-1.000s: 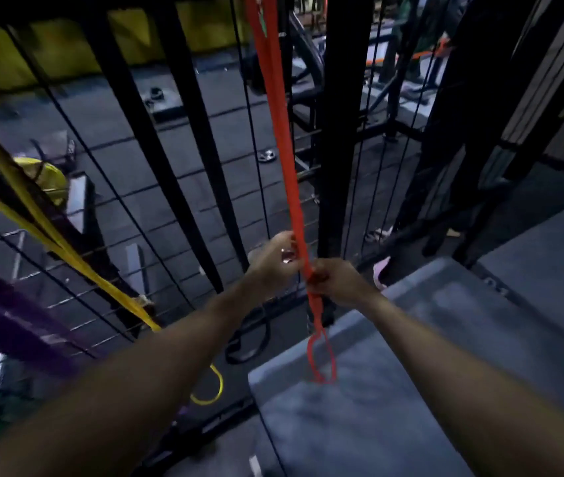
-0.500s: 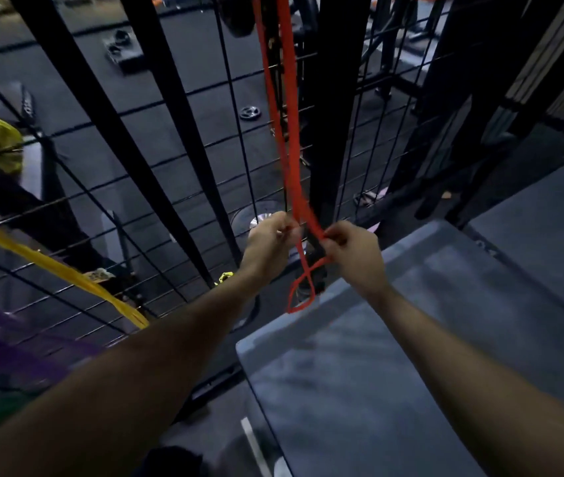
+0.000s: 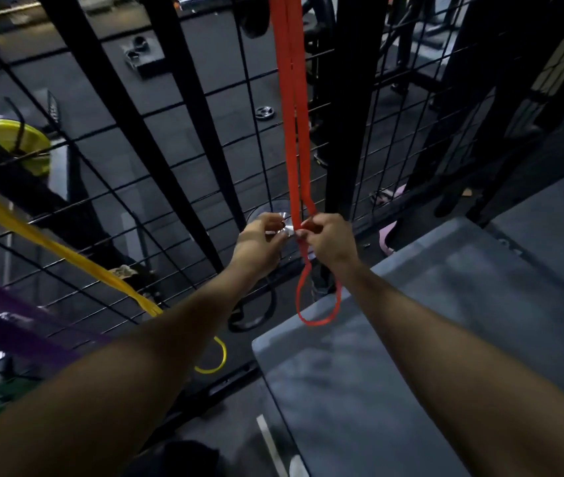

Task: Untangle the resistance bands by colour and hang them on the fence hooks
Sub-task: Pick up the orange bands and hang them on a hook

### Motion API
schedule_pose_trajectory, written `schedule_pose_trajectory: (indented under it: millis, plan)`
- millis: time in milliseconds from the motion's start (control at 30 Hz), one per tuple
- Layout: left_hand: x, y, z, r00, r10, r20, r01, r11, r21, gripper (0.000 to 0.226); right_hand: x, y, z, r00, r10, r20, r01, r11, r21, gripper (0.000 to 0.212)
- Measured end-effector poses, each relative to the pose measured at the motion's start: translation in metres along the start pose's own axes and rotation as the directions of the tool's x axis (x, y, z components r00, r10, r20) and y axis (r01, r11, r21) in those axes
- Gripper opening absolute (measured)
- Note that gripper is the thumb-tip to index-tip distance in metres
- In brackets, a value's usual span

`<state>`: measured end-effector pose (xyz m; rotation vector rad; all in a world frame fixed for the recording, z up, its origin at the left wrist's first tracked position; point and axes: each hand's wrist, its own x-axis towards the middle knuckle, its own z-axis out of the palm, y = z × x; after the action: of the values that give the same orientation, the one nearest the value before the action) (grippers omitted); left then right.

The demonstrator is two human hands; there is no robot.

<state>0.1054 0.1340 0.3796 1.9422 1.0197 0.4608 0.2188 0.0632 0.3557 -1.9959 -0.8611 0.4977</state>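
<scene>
An orange-red resistance band (image 3: 293, 108) hangs down the black wire fence (image 3: 156, 173) from above the frame, and its lower loop dangles below my hands. My right hand (image 3: 328, 241) pinches the band where its strands meet. My left hand (image 3: 261, 242) is just to the left, fingers curled at the same spot on the band. A yellow band (image 3: 50, 246) stretches diagonally at the left, and its loop end lies on the floor. A purple band (image 3: 5, 318) runs below it. The hook is out of view.
A grey padded box (image 3: 428, 339) stands at the lower right, close to the fence. A thick black post (image 3: 353, 98) rises just right of the red band. Beyond the fence are weight plates on the dark floor and a yellow bumper plate (image 3: 19, 142).
The lower loop of the red band hangs longer and wider below my hands than half a second ago. My hands have come closer together on the band.
</scene>
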Motion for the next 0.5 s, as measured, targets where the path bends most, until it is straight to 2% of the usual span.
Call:
schedule_pose_trajectory:
  millis: [100, 167, 233, 333, 400, 500]
  plan:
    - [-0.006, 0.0, -0.008, 1.0, 0.026, -0.014, -0.026, 1.0, 0.001, 0.021, -0.002, -0.009, -0.002, 1.0, 0.012, 0.006, -0.012, 0.998, 0.068, 0.013]
    - [-0.013, 0.005, -0.015, 0.998, 0.054, -0.026, -0.053, 0.998, 0.028, 0.016, -0.007, -0.016, -0.009, 1.0, -0.001, -0.007, 0.001, 1.0, 0.008, 0.018]
    - [-0.021, 0.013, -0.025, 0.998, 0.066, -0.018, -0.065, 0.996, 0.058, 0.021, -0.013, -0.025, -0.019, 1.0, 0.001, -0.02, -0.002, 0.999, -0.048, 0.014]
    - [-0.037, 0.031, -0.042, 0.997, 0.081, 0.016, -0.081, 0.996, 0.034, 0.028, -0.026, -0.049, -0.037, 0.999, -0.016, -0.05, 0.013, 0.998, -0.069, 0.01]
    - [-0.048, 0.044, -0.058, 0.993, 0.12, 0.02, -0.12, 0.993, 0.021, 0.028, -0.036, -0.071, -0.046, 0.995, -0.07, -0.069, 0.064, 0.994, -0.087, 0.015]
    - [-0.065, 0.06, -0.087, 0.969, 0.245, 0.006, -0.244, 0.963, 0.117, 0.005, -0.057, -0.107, -0.057, 0.982, -0.152, -0.108, 0.138, 0.982, -0.126, 0.017]
